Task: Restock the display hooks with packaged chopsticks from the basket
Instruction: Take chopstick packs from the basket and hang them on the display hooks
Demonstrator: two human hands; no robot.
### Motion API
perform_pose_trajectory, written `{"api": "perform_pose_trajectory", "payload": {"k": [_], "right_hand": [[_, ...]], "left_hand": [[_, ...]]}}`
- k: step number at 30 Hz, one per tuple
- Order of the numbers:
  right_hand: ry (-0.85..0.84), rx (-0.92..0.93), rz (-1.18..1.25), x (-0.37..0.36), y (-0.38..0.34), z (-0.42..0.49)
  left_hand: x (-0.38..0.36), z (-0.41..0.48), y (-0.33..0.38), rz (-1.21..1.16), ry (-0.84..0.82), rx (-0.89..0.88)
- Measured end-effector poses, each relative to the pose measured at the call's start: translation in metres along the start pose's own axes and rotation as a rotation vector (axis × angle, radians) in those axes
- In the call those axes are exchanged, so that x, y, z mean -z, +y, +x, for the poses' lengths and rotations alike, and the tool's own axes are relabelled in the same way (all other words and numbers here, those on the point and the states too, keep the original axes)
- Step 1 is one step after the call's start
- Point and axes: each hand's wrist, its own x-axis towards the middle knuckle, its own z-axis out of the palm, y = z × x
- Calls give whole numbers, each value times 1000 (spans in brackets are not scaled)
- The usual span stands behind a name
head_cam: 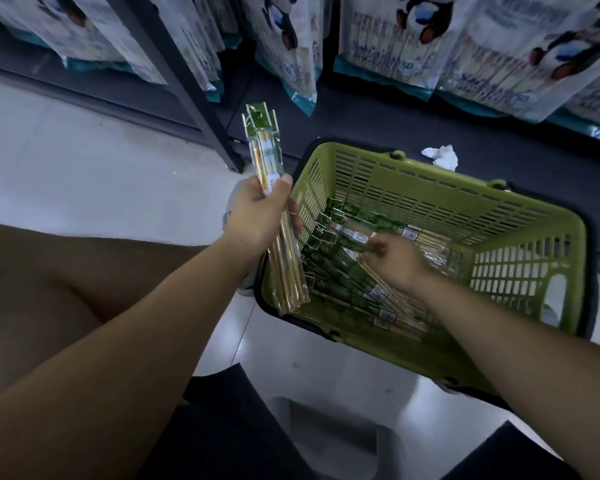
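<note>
Fingers of left hand (257,220) clamped round a bundle (265,157), right hand (399,263) — fingers curled, pinching a pack (343,233) at their tips — inside basket (430,206)

There is one green basket (430,188). Two hands show. The left hand (257,216), at the basket's left rim, grips one bundle of chopstick packs (265,154), at least three, though overlap hides the exact number. The right hand (395,261), inside the basket, pinches at the loose packs (347,282), more than ten and too tangled to count. Beyond the basket are one crumpled tissue (442,155) and at least five penguin bags (402,39).
</note>
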Motion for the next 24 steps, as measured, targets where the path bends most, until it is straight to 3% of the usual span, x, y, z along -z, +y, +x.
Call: {"api": "perform_pose_trajectory", "payload": {"k": [6,12,24], "right_hand": [[-227,-122,-376,-14,32,32],[-58,-110,-526,-35,37,32],[-65,-58,-558,-32,45,37]], "left_hand": [[-4,8,-17,92,-91,6],[-7,16,-20,75,-114,15],[-10,16,-17,19,-131,18]]}}
